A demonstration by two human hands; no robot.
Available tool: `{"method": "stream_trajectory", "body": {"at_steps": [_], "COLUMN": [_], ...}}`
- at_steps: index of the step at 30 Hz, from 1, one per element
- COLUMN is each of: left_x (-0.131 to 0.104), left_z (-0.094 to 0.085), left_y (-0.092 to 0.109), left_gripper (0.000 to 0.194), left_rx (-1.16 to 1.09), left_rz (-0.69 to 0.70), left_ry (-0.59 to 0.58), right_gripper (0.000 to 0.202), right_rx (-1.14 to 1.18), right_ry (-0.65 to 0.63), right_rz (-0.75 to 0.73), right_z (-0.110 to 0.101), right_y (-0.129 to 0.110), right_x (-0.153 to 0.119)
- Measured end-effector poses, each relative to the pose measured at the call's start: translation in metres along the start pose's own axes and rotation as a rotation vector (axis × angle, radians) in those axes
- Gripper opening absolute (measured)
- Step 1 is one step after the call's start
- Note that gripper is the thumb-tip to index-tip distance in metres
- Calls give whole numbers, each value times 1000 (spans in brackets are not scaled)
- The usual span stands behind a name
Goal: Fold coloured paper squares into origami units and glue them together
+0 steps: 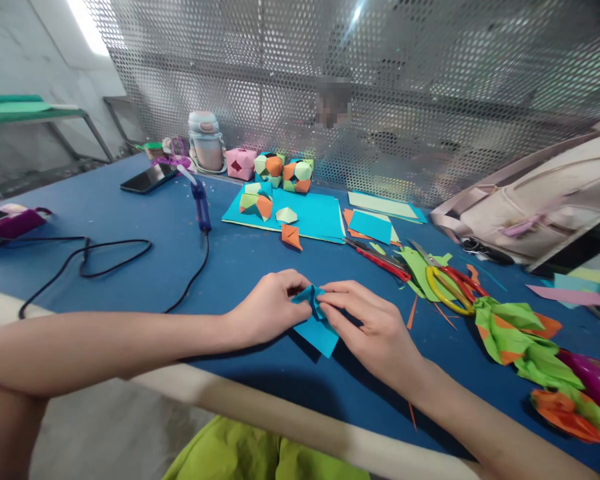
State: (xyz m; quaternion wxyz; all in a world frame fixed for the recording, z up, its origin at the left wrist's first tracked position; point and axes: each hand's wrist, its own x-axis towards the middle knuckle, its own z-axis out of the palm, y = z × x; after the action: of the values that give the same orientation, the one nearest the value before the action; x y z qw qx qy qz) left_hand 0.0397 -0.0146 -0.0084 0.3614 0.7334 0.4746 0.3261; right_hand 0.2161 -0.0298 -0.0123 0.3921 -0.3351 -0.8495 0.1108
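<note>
A blue paper piece (320, 335), partly folded at its top, lies between my hands near the table's front edge. My left hand (269, 308) pinches its upper left side between thumb and fingers. On the upper right side, the fingertips of my right hand (367, 320) are closed on the same paper. A small folded orange piece (291, 236) rests beyond my hands, with a pale green folded piece (287, 215) just behind it. Farther left, a partly assembled green, orange and blue paper shape (257, 203) stands on a stack of blue sheets (317, 212).
A glue gun (201, 207) with a black cord and a phone (149, 178) are at the left. Red-handled scissors (383, 260), yellow-handled scissors (447, 290) and crumpled green paper (520, 337) lie at the right. Paper cubes (269, 169) and a bottle (207, 143) line the back.
</note>
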Motion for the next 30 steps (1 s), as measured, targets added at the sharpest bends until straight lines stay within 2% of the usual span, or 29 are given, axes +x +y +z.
{"method": "stream_trajectory", "body": {"at_steps": [5, 9, 19, 23, 27, 30], "left_x": [-3, -4, -3, 0, 1, 2], "left_z": [2, 3, -1, -1, -1, -1], "left_y": [-1, -1, 6, 5, 3, 3], "left_gripper": [16, 16, 16, 12, 7, 8], "left_rx": [6, 11, -53, -170, -281, -302], "left_rz": [47, 53, -57, -141, -247, -271], "left_ry": [14, 10, -72, -94, -64, -39], "right_gripper": [14, 10, 17, 17, 14, 20], "right_rx": [59, 78, 127, 160, 163, 150], "right_ry": [5, -52, -66, -109, -148, -143], "right_rz": [306, 426, 464, 492, 463, 445], "right_z": [2, 1, -2, -4, -4, -4], "right_y": [-4, -5, -4, -5, -4, -3], "right_x": [4, 6, 6, 8, 9, 7]}}
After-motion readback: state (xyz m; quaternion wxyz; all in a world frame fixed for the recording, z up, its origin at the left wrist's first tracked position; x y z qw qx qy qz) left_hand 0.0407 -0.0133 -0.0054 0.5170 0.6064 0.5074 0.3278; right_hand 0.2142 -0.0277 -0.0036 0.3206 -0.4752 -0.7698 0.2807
